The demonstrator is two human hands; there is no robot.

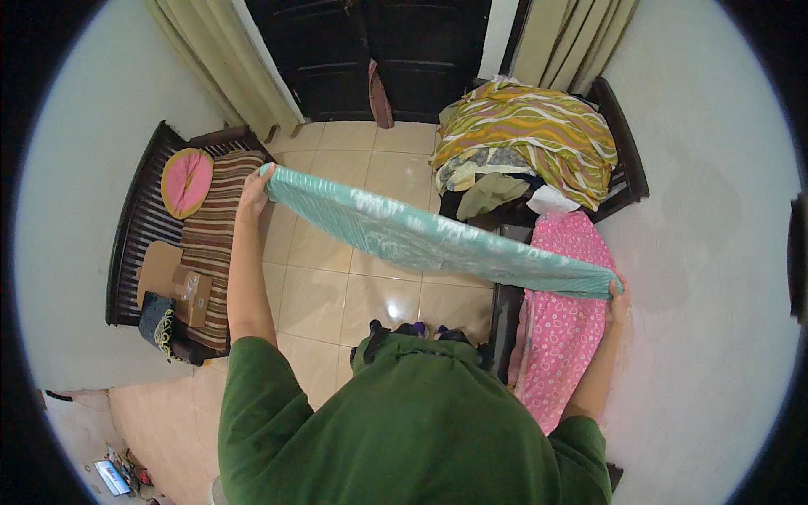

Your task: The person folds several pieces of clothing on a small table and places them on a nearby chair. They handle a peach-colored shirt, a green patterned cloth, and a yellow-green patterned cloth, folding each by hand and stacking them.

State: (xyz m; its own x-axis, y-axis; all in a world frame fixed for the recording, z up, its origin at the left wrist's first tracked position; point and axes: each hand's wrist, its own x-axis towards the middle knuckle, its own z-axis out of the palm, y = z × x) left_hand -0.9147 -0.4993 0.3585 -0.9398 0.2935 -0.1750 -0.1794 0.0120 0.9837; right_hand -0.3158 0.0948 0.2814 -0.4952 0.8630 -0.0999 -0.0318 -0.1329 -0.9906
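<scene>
My left hand grips one end of a teal and white patterned cloth at the upper left. The other end is pinched in my right hand, lower and far to the right. Between them the cloth is stretched in a long, slightly sagging band above the tiled floor. Its right part passes over a pink flower-patterned cloth, which lies along a dark bench beside the right wall. Whether the teal cloth is folded cannot be told for certain.
A large heap under a green and yellow striped cloth rests on dark wooden furniture at the upper right. On the left bench are a striped cushion, a pink and yellow cushion and a cardboard box. Dark double doors stand ahead.
</scene>
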